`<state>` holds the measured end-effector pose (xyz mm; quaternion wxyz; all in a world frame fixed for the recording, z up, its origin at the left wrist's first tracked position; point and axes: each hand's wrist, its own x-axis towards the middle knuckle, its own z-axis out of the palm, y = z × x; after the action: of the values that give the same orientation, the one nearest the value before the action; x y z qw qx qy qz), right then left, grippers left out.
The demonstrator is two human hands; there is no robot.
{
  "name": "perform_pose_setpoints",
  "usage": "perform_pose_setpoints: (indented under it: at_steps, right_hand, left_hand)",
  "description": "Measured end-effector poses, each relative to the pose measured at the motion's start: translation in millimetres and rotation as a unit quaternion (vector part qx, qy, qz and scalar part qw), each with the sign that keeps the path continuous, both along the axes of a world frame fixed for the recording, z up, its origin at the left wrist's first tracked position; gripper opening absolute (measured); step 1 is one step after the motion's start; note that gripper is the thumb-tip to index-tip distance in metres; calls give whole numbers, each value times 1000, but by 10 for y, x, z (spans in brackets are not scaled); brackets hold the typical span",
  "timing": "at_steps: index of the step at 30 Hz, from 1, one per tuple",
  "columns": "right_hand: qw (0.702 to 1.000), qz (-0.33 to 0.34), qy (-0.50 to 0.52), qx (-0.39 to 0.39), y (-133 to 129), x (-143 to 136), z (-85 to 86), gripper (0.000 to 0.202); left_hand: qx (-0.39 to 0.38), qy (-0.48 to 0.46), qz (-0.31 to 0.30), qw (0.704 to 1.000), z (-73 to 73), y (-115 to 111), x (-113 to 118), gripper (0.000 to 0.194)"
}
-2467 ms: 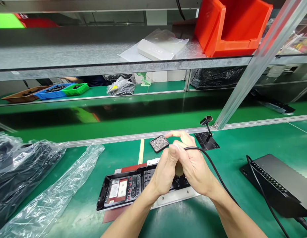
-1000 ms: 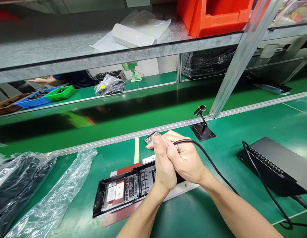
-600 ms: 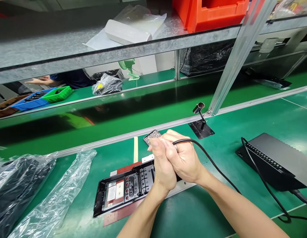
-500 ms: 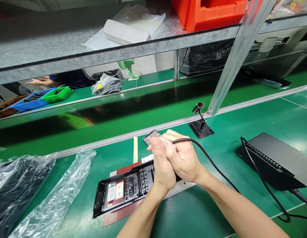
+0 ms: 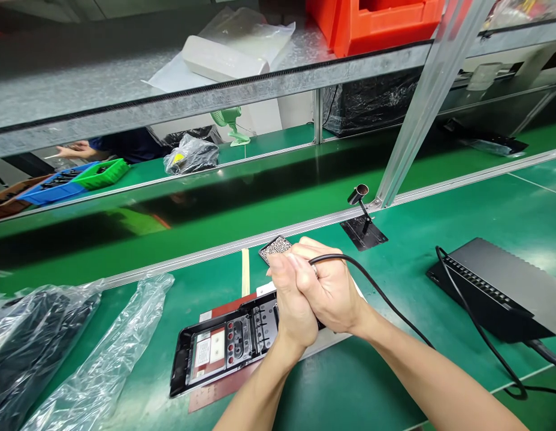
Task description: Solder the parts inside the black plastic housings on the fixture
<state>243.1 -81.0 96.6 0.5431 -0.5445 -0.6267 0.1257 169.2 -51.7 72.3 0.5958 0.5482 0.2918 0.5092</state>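
My left hand (image 5: 295, 308) and my right hand (image 5: 334, 290) are closed together, fingers wrapped round a corded tool whose body is hidden inside them. Its black cable (image 5: 377, 281) comes out at the top of my right hand and curves down to the right. Below the hands lies a long black plastic housing (image 5: 181, 359), inner side up, with ribs and a window-like opening. My hands and left forearm cover its right part. It rests on a reddish-brown plate (image 5: 210, 396). Behind the hands is a small tray (image 5: 271, 246) of tiny metal pieces, probably screws.
A black box (image 5: 498, 287) with a cable stands on the right. A tilted cup holder (image 5: 361, 194) is at the back beside a metal post (image 5: 417, 114). Plastic bags (image 5: 120, 335) lie left. A shelf (image 5: 98, 114) crosses overhead. Across the bench, a person's hand (image 5: 75, 149) shows.
My hands stay clasped in nearly the same place over the housing. The view has shifted slightly. The far person's hand has moved a little.
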Motion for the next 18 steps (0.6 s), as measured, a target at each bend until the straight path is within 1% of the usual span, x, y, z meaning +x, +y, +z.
perform_pose_setpoints:
  at_steps: [3,13,18]
  right_hand:
    - [999,16,24,15,3,6,-8,46]
    - [999,21,26,14,5,4,-20,41]
    - [999,27,32,12,-3,0,-17,42]
  left_hand:
    - [-1,4,-3,1000,-16,-1,-5,64]
    - [27,-22,18,999,-16,1,3,60]
    - [12,-8,12,1000,-15,-11,-2,62]
